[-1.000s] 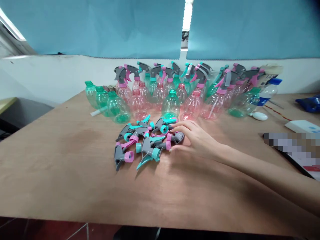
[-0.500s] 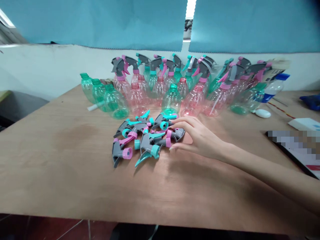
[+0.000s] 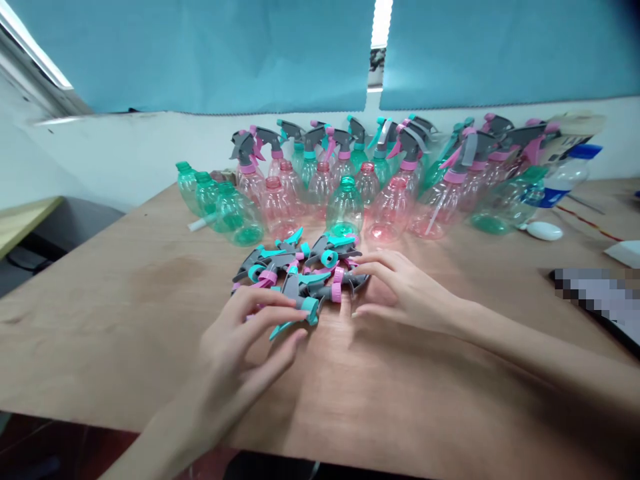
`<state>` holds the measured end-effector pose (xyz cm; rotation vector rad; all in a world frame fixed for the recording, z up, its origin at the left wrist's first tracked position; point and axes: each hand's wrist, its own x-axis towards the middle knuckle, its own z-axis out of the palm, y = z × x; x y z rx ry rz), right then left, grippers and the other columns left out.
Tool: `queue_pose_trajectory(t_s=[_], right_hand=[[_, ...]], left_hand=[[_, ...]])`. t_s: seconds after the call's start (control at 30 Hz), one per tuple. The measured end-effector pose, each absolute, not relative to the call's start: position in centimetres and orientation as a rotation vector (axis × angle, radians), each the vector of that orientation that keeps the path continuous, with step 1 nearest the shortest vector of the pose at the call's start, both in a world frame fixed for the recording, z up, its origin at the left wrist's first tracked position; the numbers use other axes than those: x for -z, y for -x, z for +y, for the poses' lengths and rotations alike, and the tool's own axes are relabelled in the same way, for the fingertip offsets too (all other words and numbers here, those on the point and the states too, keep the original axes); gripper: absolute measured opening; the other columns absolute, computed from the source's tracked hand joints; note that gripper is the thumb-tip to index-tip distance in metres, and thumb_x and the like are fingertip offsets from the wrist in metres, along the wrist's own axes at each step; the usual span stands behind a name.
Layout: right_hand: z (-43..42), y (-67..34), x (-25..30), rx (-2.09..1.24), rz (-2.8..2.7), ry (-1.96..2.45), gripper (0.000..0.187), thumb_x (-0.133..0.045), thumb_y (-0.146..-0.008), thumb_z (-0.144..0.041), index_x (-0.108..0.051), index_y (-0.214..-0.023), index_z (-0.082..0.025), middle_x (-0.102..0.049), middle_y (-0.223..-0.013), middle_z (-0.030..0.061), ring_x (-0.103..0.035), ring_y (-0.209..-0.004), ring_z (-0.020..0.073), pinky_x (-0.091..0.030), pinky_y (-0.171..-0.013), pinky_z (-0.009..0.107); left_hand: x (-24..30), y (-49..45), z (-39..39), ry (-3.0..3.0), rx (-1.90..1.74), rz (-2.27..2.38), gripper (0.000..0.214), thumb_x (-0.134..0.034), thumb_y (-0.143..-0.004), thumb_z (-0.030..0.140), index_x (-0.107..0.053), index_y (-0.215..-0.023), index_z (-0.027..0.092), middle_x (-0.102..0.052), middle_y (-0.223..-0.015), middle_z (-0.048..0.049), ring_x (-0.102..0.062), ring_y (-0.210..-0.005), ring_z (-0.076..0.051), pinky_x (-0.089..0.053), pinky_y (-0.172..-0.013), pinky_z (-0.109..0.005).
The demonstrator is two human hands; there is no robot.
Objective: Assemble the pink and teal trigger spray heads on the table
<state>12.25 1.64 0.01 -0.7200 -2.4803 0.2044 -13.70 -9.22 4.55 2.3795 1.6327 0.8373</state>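
Observation:
A pile of grey trigger spray heads with pink or teal collars (image 3: 329,258) lies on the wooden table. My left hand (image 3: 245,340) hovers over the near left of the pile, fingers apart, beside a teal-collared spray head (image 3: 311,309); whether its fingertips touch it I cannot tell. At the pile's right side is my right hand (image 3: 407,290), thumb and fingers spread, close to a pink-collared spray head (image 3: 337,292). Neither hand grips anything. Behind the pile stands an uncapped green bottle (image 3: 345,208) with uncapped pink bottles (image 3: 280,208) around it.
Several bottles with spray heads fitted (image 3: 453,177) fill the back. Uncapped green bottles (image 3: 240,213) stand at the left. To the right are a tilted blue-capped water bottle (image 3: 567,177), a white oval object (image 3: 545,231) and a dark-edged board (image 3: 590,300).
My left hand has come into view from the lower left and reached the pile. My right hand stays by the pile's right side, still open. The camera view has shifted slightly.

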Motion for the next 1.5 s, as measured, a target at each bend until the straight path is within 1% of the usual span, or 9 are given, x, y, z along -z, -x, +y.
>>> queue_pose_trajectory(t_s=[0.2, 0.33, 0.43, 0.57, 0.73, 0.9, 1.2, 1.37, 1.5], right_hand=[[1.5, -11.3, 0.3, -0.190, -2.518, 0.649, 0.046, -0.057, -0.083, -0.051, -0.053, -0.118, -0.021, -0.054, -0.123, 0.0116, -0.047, -0.119, 0.0267, -0.040, -0.099, 0.047], [1.4, -10.0, 0.3, -0.115, -2.533, 0.572, 0.051, -0.057, -0.082, -0.054, -0.055, -0.118, -0.018, -0.056, -0.119, 0.0129, -0.049, -0.114, 0.0267, -0.039, -0.099, 0.047], [1.0, -8.6, 0.6, -0.019, -2.510, 0.481, 0.056, -0.055, -0.082, -0.058, -0.053, -0.122, -0.018, -0.057, -0.120, 0.0122, -0.051, -0.112, 0.0265, -0.032, -0.104, 0.049], [0.4, -6.3, 0.9, 0.127, -2.488, 0.373, 0.039, -0.049, -0.091, -0.044, -0.055, -0.121, -0.019, -0.063, -0.111, 0.0091, -0.057, -0.102, 0.0229, -0.027, -0.106, 0.051], [0.4, -4.9, 1.2, 0.165, -2.446, 0.380, 0.022, -0.044, -0.094, -0.023, -0.062, -0.104, -0.018, -0.068, -0.096, 0.0056, -0.062, -0.087, 0.0178, -0.028, -0.106, 0.049], [1.6, -5.1, 1.3, -0.035, -2.378, 0.502, 0.018, -0.051, -0.091, -0.021, -0.062, -0.105, -0.018, -0.067, -0.097, 0.0057, -0.060, -0.090, 0.0178, -0.032, -0.103, 0.047], [0.7, -5.4, 0.4, -0.350, -2.536, 0.417, 0.031, -0.056, -0.089, -0.034, -0.060, -0.116, -0.020, -0.066, -0.106, 0.0083, -0.059, -0.098, 0.0205, -0.046, -0.086, 0.036], [-0.3, -6.2, -0.4, -0.487, -2.495, 0.457, 0.034, -0.057, -0.087, -0.036, -0.060, -0.116, -0.018, -0.065, -0.111, 0.0103, -0.058, -0.103, 0.0231, -0.046, -0.088, 0.040], [-0.5, -8.7, -2.4, -0.965, -2.050, 0.774, 0.032, -0.041, -0.095, -0.037, -0.055, -0.120, -0.022, -0.065, -0.109, 0.0078, -0.063, -0.097, 0.0196, -0.052, -0.080, 0.036]], left_hand=[[-2.6, 14.0, -7.1, -2.674, -0.706, 1.523, 0.006, -0.059, -0.084, 0.025, -0.065, -0.082, 0.026, -0.050, -0.113, -0.0044, -0.048, -0.106, -0.026, -0.045, -0.087, -0.044], [-2.1, 14.3, -7.9, -2.658, -0.670, 1.673, 0.006, -0.057, -0.085, 0.027, -0.061, -0.087, 0.024, -0.048, -0.115, -0.0060, -0.047, -0.111, -0.028, -0.042, -0.092, -0.045], [-1.5, 14.6, -9.1, -2.520, -0.709, 1.917, 0.014, -0.057, -0.085, 0.034, -0.055, -0.092, 0.022, -0.052, -0.105, -0.0066, -0.054, -0.100, -0.025, -0.046, -0.085, -0.041], [-0.8, 14.5, -10.0, -2.210, -0.606, 2.165, 0.031, -0.056, -0.083, 0.046, -0.049, -0.098, 0.020, -0.059, -0.080, -0.0012, -0.061, -0.071, -0.021, -0.048, -0.063, -0.033], [-1.3, 14.0, -9.7, -2.192, -0.555, 2.116, 0.030, -0.048, -0.089, 0.044, -0.049, -0.108, 0.020, -0.066, -0.086, -0.0029, -0.064, -0.077, -0.024, -0.048, -0.067, -0.035], [-2.6, 14.5, -10.4, -2.147, -0.681, 2.045, 0.022, -0.046, -0.091, 0.040, -0.056, -0.098, 0.023, -0.069, -0.085, -0.0010, -0.065, -0.074, -0.020, -0.050, -0.068, -0.031], [-7.5, 16.9, -14.0, -1.912, -0.919, 2.063, 0.031, -0.055, -0.079, 0.059, -0.067, -0.084, 0.030, -0.072, -0.084, 0.0039, -0.069, -0.076, -0.020, -0.055, -0.062, -0.025], [-9.2, 15.6, -12.0, -1.857, -1.292, 1.949, 0.020, -0.064, -0.078, 0.047, -0.066, -0.085, 0.029, -0.071, -0.083, 0.0041, -0.066, -0.068, -0.017, -0.055, -0.062, -0.026], [-9.0, 12.4, -9.1, -1.939, -1.395, 1.674, 0.010, -0.065, -0.082, 0.033, -0.065, -0.088, 0.025, -0.070, -0.087, 0.0031, -0.065, -0.072, -0.013, -0.053, -0.064, -0.022]])
